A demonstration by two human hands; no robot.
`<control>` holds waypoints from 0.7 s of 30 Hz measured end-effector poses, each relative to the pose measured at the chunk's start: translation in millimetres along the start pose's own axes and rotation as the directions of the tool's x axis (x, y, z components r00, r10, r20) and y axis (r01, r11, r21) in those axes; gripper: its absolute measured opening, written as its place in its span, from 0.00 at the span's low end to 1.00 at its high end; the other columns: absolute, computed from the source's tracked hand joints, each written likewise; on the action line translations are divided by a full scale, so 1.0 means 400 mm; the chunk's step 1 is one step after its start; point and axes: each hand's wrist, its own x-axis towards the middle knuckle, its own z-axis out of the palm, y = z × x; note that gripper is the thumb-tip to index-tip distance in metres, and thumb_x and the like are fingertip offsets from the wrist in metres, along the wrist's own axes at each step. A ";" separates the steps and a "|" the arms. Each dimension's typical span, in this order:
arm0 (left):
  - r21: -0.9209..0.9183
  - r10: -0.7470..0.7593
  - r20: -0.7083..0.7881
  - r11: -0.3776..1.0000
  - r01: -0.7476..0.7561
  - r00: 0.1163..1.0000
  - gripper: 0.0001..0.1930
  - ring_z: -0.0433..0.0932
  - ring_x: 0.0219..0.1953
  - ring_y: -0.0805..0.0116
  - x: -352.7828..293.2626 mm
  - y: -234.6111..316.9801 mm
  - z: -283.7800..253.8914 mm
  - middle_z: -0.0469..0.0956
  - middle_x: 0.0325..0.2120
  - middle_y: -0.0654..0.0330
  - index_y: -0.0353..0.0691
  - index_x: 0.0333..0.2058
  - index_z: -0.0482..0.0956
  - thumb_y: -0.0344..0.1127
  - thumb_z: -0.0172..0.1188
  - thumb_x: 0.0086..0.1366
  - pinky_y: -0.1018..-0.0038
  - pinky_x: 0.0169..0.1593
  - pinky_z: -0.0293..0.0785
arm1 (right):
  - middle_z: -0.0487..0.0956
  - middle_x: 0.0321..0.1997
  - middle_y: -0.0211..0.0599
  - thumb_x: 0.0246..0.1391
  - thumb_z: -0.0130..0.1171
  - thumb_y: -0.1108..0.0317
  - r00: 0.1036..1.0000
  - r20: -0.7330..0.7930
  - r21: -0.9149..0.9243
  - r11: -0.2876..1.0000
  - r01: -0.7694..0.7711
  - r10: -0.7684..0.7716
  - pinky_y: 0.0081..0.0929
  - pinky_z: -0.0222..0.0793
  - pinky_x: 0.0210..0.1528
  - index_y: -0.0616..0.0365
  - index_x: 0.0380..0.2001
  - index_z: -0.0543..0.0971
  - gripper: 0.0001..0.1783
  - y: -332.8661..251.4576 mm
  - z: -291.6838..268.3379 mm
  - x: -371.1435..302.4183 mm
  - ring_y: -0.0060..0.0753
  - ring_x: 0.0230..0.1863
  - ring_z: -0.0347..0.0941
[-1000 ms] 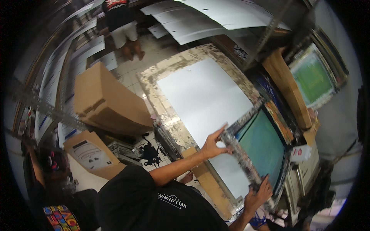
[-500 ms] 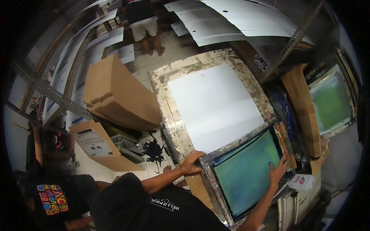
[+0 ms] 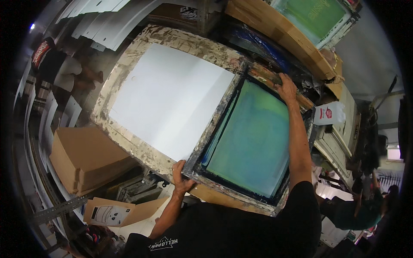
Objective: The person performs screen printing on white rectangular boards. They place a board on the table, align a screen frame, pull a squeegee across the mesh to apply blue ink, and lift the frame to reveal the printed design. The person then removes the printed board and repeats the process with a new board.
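A screen-printing frame (image 3: 211,124) with blue-green mesh (image 3: 254,139) lies on a paint-stained board (image 3: 107,84). Beside it, a large white sheet (image 3: 172,96) rests flat on the board, its near edge alongside the frame. My left hand (image 3: 182,179) grips the frame's near left corner, by a corner of the sheet, with its fingers bent. Across the frame, my right hand (image 3: 287,89) curls its fingers over a worn, paint-smeared wooden strip (image 3: 263,75) along the far side. Its fingertips are partly hidden.
Cardboard boxes (image 3: 92,157) stand at the left, below an angle-iron rack (image 3: 56,211). A long carton (image 3: 279,36) and a green-meshed screen (image 3: 313,17) are at the far right. A white plastic container (image 3: 329,113) sits right of the frame. Other people (image 3: 359,210) stand farther off.
My right hand has moved off the mesh to the wooden strip on the frame's far side. The left hand stays by the corner, now gripping it. The whole view has turned to the right.
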 end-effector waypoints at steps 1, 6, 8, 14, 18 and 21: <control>-0.001 -0.011 0.008 1.000 0.011 1.000 0.46 0.73 0.51 0.46 0.002 0.002 0.000 0.74 0.50 0.45 0.32 0.57 0.70 0.53 0.77 0.43 0.56 0.55 0.68 | 0.78 0.54 0.50 0.51 0.64 0.72 1.000 0.006 0.031 0.999 -0.005 0.005 0.50 0.70 0.53 0.50 0.63 0.68 0.34 -0.002 -0.002 -0.002 0.56 0.53 0.75; -0.003 -0.024 0.014 1.000 0.024 1.000 0.45 0.73 0.50 0.45 0.010 0.026 -0.008 0.75 0.48 0.45 0.32 0.56 0.71 0.54 0.76 0.44 0.55 0.54 0.68 | 0.79 0.53 0.49 0.51 0.63 0.72 0.999 0.037 0.200 0.979 -0.035 0.028 0.50 0.71 0.52 0.47 0.60 0.71 0.31 -0.042 -0.064 -0.031 0.55 0.53 0.76; 0.004 -0.010 -0.005 1.000 0.011 1.000 0.44 0.73 0.49 0.45 0.002 0.023 -0.009 0.75 0.48 0.45 0.31 0.55 0.71 0.54 0.76 0.44 0.56 0.54 0.68 | 0.80 0.52 0.50 0.50 0.63 0.72 0.999 0.028 0.190 0.981 -0.034 0.030 0.48 0.71 0.52 0.47 0.58 0.73 0.30 -0.055 -0.058 -0.042 0.54 0.54 0.76; -0.023 0.002 0.044 1.000 -0.001 0.999 0.37 0.73 0.46 0.44 0.016 0.034 -0.017 0.76 0.44 0.44 0.31 0.52 0.72 0.51 0.72 0.49 0.54 0.52 0.67 | 0.82 0.46 0.48 0.46 0.63 0.74 0.993 -0.116 0.082 0.997 0.007 0.002 0.46 0.70 0.51 0.46 0.54 0.78 0.28 -0.090 -0.003 -0.111 0.54 0.49 0.77; -0.042 0.019 0.094 0.999 -0.015 0.995 0.36 0.72 0.47 0.43 0.024 0.029 -0.017 0.75 0.45 0.45 0.31 0.53 0.71 0.49 0.70 0.52 0.54 0.53 0.66 | 0.81 0.40 0.46 0.47 0.64 0.72 0.998 -0.020 0.091 0.994 -0.056 0.058 0.47 0.68 0.48 0.41 0.55 0.78 0.29 -0.132 -0.026 -0.186 0.52 0.44 0.76; -0.020 0.036 0.086 0.999 -0.034 0.996 0.39 0.72 0.48 0.44 0.014 0.014 -0.018 0.75 0.46 0.45 0.30 0.54 0.70 0.51 0.71 0.50 0.54 0.54 0.65 | 0.80 0.37 0.44 0.48 0.63 0.71 0.998 -0.001 0.129 0.990 -0.057 0.058 0.43 0.68 0.45 0.41 0.52 0.80 0.25 -0.235 -0.088 -0.313 0.49 0.41 0.76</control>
